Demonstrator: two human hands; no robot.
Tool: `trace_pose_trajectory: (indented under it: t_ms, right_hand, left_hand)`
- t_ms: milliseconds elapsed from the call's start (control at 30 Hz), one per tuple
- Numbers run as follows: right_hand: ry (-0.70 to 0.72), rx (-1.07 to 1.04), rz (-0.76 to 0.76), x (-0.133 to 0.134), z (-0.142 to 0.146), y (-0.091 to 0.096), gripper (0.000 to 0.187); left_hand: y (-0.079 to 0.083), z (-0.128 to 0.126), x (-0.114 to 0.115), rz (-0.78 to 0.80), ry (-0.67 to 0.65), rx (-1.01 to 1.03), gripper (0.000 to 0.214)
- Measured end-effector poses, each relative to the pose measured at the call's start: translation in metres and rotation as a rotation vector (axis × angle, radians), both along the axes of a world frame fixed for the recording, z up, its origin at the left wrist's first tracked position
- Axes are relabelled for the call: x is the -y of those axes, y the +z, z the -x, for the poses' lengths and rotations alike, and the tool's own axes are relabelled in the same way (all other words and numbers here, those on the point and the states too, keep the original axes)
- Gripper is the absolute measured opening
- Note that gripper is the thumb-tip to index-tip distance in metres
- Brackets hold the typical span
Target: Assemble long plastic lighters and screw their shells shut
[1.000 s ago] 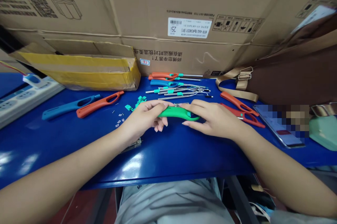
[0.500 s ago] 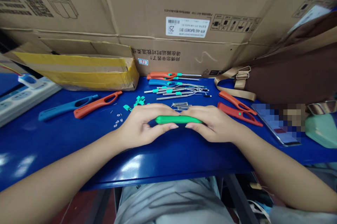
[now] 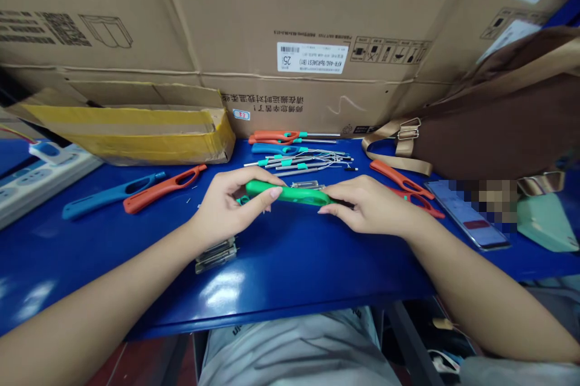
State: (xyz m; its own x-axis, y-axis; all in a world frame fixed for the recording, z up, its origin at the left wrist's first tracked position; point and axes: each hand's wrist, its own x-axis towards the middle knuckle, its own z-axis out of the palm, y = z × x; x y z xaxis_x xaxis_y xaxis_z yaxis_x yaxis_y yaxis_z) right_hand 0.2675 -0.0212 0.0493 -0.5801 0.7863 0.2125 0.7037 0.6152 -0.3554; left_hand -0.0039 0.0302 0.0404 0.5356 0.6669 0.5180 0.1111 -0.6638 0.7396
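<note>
A green lighter casing [image 3: 296,194] is held above the table between both hands, its left end slightly higher than its right. My left hand [image 3: 226,202] is closed around the left end, thumb along the near side. At the right end, my right hand [image 3: 374,205] pinches the casing between thumb and fingers. Clear plastic fuel tanks [image 3: 216,255] lie beneath my left wrist, and another clear tank [image 3: 304,185] lies just behind the casing. Farther back are metal tubes with teal clips and white wires [image 3: 290,162].
Blue [image 3: 104,196] and orange [image 3: 154,193] casings lie left, red-orange ones [image 3: 399,177] right. Assembled orange lighters [image 3: 276,135] lie against the large carton [image 3: 226,23]. A power strip [image 3: 45,180], taped box [image 3: 149,138], phone [image 3: 466,217] and brown bag [image 3: 493,126] surround the blue table.
The green casing has turned from roughly level to tilted, showing more of its face. My left hand has shifted left and up, my right hand nearer the casing's end. The camera view has shifted slightly.
</note>
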Motion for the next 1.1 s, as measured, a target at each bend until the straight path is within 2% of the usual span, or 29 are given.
trace_pose_trajectory:
  t_ms: [100,200,333,433,533,633,767,900,1100]
  right_hand:
    - [-0.006,0.063,0.021,0.0,0.003,-0.001,0.024]
    - [-0.026,0.127,0.044,0.0,0.004,-0.003,0.027]
    - [-0.043,0.132,-0.01,-0.004,-0.006,0.0,0.031]
    - [-0.085,0.116,-0.059,-0.009,-0.021,0.007,0.027]
    - [-0.134,0.124,-0.102,-0.014,-0.036,0.013,0.019]
    - [-0.184,0.085,-0.115,-0.017,-0.045,0.014,0.022]
    - [-0.151,0.093,-0.054,-0.018,-0.045,0.014,0.025]
    - [-0.093,0.097,0.028,-0.016,-0.035,0.014,0.024]
    - [-0.058,0.034,-0.005,-0.009,-0.021,0.013,0.025]
  left_hand:
    - [0.003,0.002,-0.002,-0.257,-0.077,-0.288,0.019]
    - [0.003,0.003,-0.005,-0.346,-0.137,-0.432,0.023]
    - [0.01,0.008,-0.009,-0.34,-0.085,-0.442,0.022]
    - [0.02,0.016,-0.013,-0.327,0.032,-0.417,0.026]
    - [0.027,0.021,-0.016,-0.234,0.158,-0.381,0.032]
    - [0.026,0.023,-0.018,-0.127,0.213,-0.362,0.036]
    - [0.021,0.02,-0.02,-0.11,0.218,-0.371,0.037]
    - [0.017,0.016,-0.019,-0.147,0.158,-0.378,0.031]
    - [0.011,0.012,-0.018,-0.205,0.089,-0.348,0.028]
